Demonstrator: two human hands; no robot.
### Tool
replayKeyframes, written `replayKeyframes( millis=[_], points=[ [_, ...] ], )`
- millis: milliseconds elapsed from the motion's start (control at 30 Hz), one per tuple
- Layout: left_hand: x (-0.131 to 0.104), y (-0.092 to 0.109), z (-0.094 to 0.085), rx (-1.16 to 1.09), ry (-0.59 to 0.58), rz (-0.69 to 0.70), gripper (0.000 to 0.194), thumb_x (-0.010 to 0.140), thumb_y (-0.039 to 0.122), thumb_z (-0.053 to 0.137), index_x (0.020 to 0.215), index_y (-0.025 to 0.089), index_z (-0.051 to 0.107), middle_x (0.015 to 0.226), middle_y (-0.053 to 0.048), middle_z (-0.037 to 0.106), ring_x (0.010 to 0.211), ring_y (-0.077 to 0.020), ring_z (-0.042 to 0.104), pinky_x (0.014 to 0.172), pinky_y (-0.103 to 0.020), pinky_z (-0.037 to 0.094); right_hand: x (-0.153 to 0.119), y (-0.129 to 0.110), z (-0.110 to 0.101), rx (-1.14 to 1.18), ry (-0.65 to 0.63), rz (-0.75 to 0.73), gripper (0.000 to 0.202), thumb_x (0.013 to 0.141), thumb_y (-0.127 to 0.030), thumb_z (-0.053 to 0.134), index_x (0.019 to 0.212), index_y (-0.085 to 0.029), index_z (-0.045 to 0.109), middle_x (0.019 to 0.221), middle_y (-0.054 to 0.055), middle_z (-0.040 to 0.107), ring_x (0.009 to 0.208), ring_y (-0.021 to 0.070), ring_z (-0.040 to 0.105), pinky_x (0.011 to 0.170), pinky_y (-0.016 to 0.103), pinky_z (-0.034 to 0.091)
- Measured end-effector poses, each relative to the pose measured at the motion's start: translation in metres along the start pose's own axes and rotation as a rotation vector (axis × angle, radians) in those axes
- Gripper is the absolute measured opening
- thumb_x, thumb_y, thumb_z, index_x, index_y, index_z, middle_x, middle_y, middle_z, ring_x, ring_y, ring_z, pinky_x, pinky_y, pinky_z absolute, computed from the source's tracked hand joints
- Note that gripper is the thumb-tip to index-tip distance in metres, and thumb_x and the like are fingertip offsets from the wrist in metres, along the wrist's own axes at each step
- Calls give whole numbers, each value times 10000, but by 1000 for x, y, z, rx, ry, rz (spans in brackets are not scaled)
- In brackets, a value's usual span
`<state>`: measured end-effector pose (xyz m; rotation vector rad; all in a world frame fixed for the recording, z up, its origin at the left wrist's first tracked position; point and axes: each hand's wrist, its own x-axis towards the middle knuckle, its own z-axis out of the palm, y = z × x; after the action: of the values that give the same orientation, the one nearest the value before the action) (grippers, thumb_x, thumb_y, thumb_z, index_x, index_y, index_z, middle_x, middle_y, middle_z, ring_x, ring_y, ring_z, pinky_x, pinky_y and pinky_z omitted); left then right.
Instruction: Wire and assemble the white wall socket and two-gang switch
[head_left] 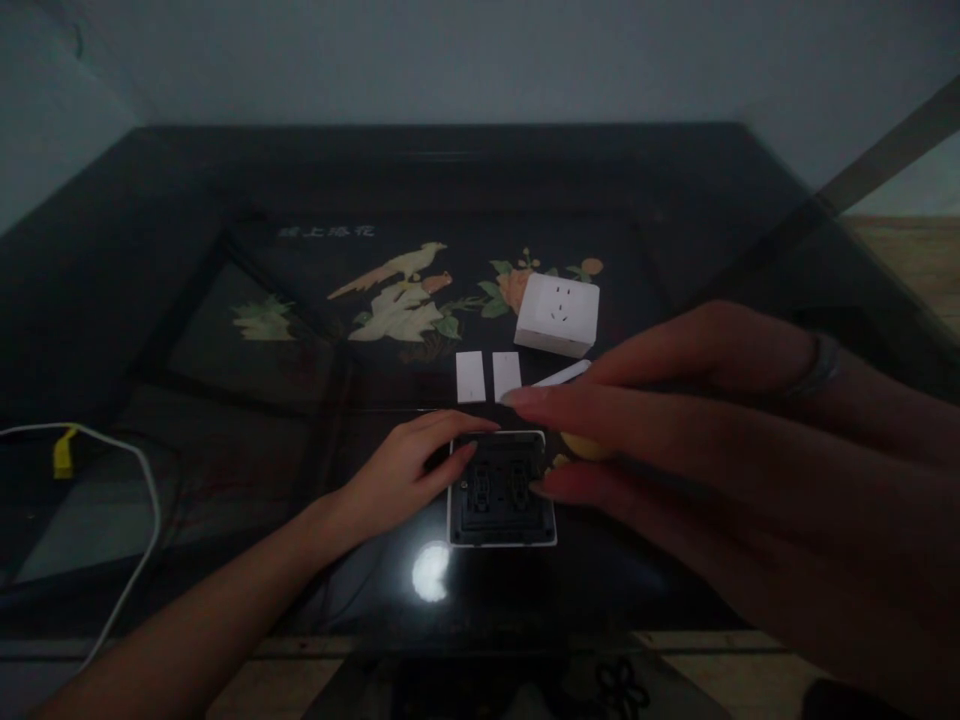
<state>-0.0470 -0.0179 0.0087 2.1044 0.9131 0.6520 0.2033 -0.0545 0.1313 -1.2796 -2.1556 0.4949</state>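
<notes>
A light switch body (502, 490), with a white frame and a dark inside, lies on the black glossy table. My left hand (409, 460) grips its upper left corner, thumb on the inner face and fingers over the far edge. Close to the camera, my right hand (720, 440) reaches over the switch's right side. Its thumb and forefinger are apart, with nothing seen between their tips. A yellow piece (585, 446) shows in the gap behind these fingers, partly hidden. Two white switch covers (471, 377) (507, 375) lie beyond the switch.
A white socket (559, 312) sits behind the covers. Near the right fingers is a white strip (562, 375), partly covered by the hand. A white cable (154, 500) with a yellow tag (64, 452) curves along the left. The table's front edge (300, 646) is close.
</notes>
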Motion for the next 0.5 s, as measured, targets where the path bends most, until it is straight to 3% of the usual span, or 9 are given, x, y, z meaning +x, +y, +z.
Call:
replayKeyframes(
  millis=[67,200,300,400,500],
  points=[
    [0,-1,0,3,1,3,261,985,233,481,1187,216,645,1107,-40,740,1003,-192,707,908,-339,573,6,-5,-1,35,63,-47,367,915,-411,633,1280,-448,619,1144,-106,732,907,134,745,859,192,602],
    [-2,-1,1,-6,12,1,267,990,249,465,1190,233,641,1110,-38,740,1006,-197,706,913,-347,577,8,-6,-3,-45,53,-218,320,964,-365,514,1257,-399,639,1149,-102,745,942,136,748,792,164,614],
    [-1,3,-1,-6,9,-11,266,991,266,455,1176,246,645,1107,-28,744,1011,-200,709,913,-342,578,6,-7,0,-120,167,-297,269,938,-424,535,1132,-333,698,1229,-69,716,1007,157,727,800,161,605],
    [1,6,-2,2,15,-2,261,985,263,459,1155,230,654,1086,-29,750,988,-203,717,896,-337,583,8,-14,1,-104,289,-200,168,874,-429,638,991,-347,725,1038,-88,750,836,123,726,696,154,600],
    [1,4,-1,25,23,25,262,986,240,462,1167,203,649,1084,-43,746,980,-197,715,882,-323,582,11,-20,-3,-23,149,-34,247,848,-433,664,1090,-405,706,965,-119,752,840,103,719,772,149,593]
  ],
)
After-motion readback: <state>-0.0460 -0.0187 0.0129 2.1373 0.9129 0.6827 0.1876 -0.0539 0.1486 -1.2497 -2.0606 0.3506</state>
